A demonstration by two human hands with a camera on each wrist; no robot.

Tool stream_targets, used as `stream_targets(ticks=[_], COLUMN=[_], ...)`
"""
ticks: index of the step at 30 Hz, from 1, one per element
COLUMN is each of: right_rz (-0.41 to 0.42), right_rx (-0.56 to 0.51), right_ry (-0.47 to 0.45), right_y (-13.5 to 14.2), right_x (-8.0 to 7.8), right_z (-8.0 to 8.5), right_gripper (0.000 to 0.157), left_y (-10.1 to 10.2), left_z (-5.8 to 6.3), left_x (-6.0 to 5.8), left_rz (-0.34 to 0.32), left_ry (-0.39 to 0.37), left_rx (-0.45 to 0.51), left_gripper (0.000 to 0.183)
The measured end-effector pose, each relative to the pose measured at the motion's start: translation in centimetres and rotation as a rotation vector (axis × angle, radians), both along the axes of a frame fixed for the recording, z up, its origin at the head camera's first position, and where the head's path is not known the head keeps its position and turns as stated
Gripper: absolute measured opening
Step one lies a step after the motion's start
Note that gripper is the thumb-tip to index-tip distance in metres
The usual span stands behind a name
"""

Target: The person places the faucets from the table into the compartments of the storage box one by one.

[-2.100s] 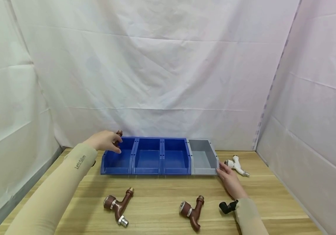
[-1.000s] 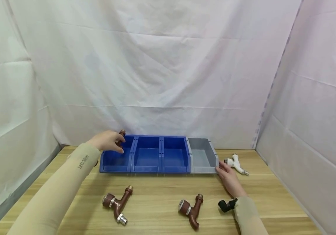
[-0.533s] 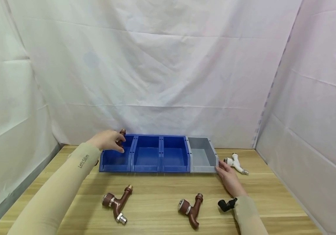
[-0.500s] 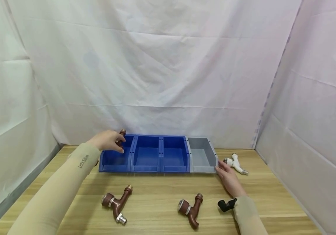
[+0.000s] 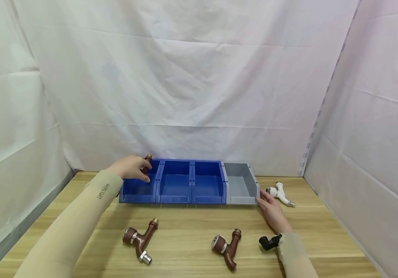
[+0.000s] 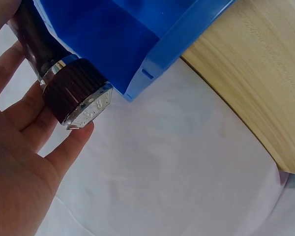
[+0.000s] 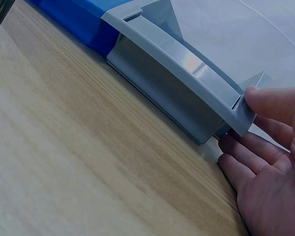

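Note:
My left hand (image 5: 131,168) grips a brown faucet (image 5: 148,158) over the back of the leftmost blue bin (image 5: 138,192). Close up in the left wrist view, the faucet's ribbed knob (image 6: 77,91) with its clear cap points out of the fingers, beside the bin's wall. At the row's other end, my right hand (image 5: 272,211) holds the grey bin (image 5: 242,200) by its front right corner. The right wrist view has the thumb on the grey rim (image 7: 187,81) and the other fingers lower down, against the side.
Two more blue bins (image 5: 174,199) stand between. Nearer on the wooden table (image 5: 181,243) lie a brown faucet with a metal spout end (image 5: 141,243) and one with a curved spout (image 5: 228,251). A black faucet (image 5: 269,242) lies by the right wrist, a white one (image 5: 280,194) beyond the hand.
My left hand has moved slightly to the right with the brown faucet over the leftmost bin. The right hand stays at the grey bin's corner.

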State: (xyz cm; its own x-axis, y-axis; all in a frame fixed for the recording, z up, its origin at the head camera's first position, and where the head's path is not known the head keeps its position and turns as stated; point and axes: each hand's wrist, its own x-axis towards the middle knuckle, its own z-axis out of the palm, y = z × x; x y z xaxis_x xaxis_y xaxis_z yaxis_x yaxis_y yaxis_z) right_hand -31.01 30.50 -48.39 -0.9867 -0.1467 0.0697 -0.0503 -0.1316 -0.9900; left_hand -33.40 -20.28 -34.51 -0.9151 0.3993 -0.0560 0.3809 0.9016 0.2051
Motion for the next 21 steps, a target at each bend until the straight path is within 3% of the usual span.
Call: stream_targets(ticks=[7, 21], right_rz=[-0.005, 0.017], right_rx=[-0.014, -0.019], right_ry=[0.014, 0.005], right_y=[-0.04, -0.28], right_x=[-0.04, 0.04], right_z=[0.13, -0.05], right_gripper=[0.056, 0.057], left_y=[0.39, 0.23], left_z=[0.3, -0.48], left_x=[0.18, 0.37], left_rz=[-0.004, 0.01], left_ry=[0.012, -0.009], left_rx=[0.0, -0.001], left_gripper=[0.056, 0.056])
